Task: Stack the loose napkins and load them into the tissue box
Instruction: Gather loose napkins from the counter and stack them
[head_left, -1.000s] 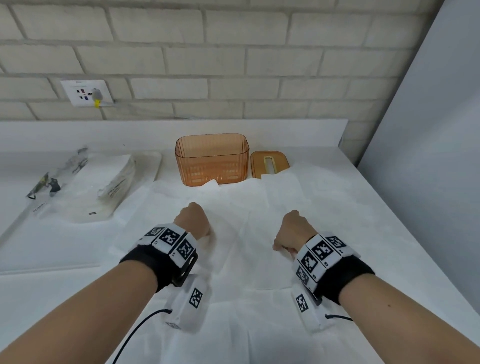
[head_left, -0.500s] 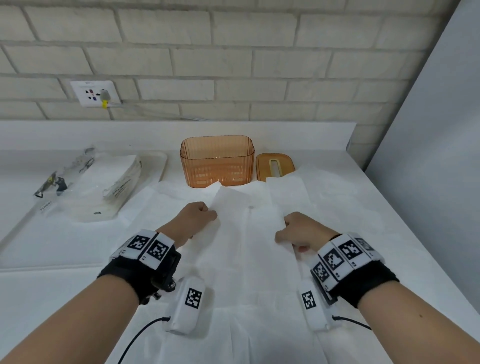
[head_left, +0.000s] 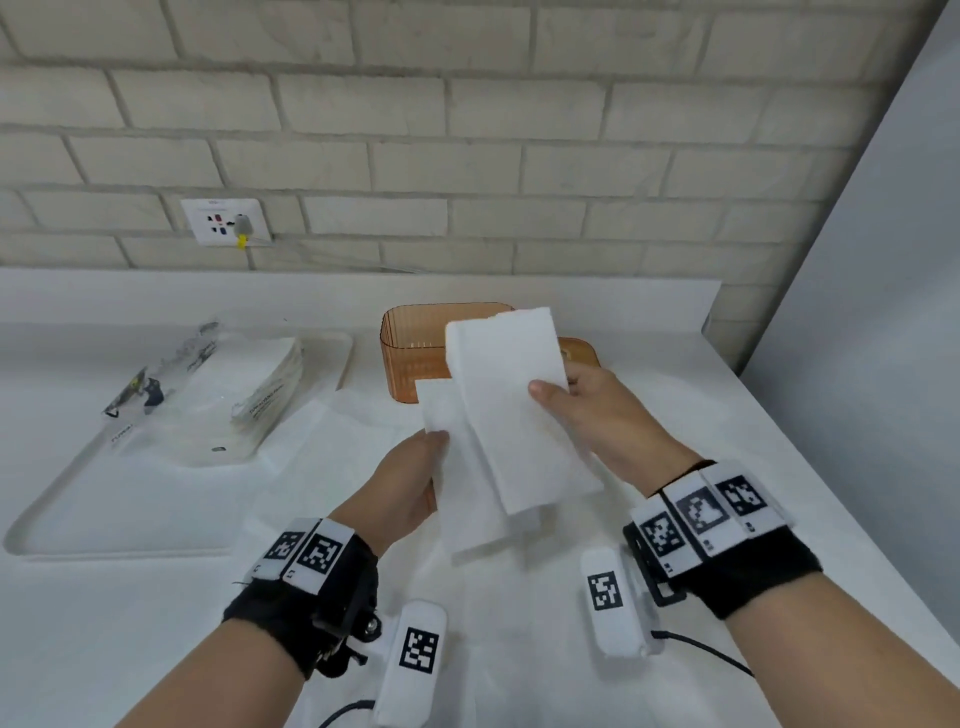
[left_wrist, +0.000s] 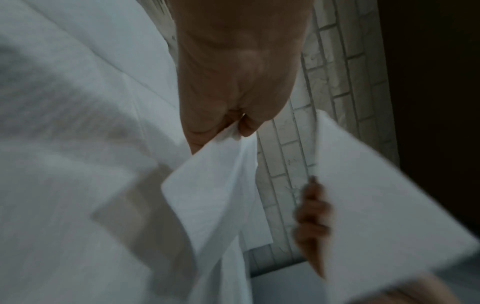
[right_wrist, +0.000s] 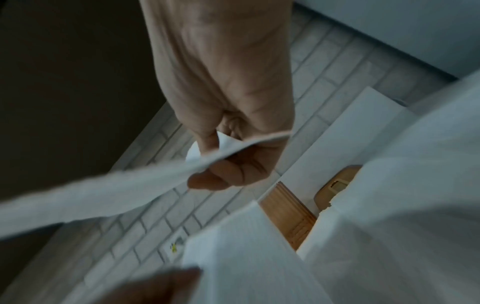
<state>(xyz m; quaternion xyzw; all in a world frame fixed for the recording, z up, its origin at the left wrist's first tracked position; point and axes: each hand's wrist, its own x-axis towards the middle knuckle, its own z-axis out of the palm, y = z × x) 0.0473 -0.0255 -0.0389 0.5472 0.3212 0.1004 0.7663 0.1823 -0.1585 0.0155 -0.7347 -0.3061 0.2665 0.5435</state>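
Each hand holds a folded white napkin above the counter. My left hand (head_left: 410, 483) pinches the lower napkin (head_left: 467, 499) by its left edge, also seen as the left-hand napkin (left_wrist: 207, 197). My right hand (head_left: 587, 415) pinches the upper napkin (head_left: 514, 405), which overlaps the lower one; in the right wrist view the thumb and fingers clamp that napkin (right_wrist: 145, 185). Behind them stands the orange tissue box (head_left: 410, 358), open on top, partly hidden by the napkins. Its orange lid (head_left: 582, 353) lies to the right of it. More napkins (head_left: 353, 447) lie spread flat on the counter.
A white tray (head_left: 130, 519) at the left carries a plastic pack of napkins (head_left: 234, 395). A brick wall with a socket (head_left: 226, 222) runs along the back. A grey panel (head_left: 872, 291) bounds the counter on the right.
Both hands have lifted off the counter, each raising a folded napkin, and have come together so that the right napkin overlaps the left one in front of the box.
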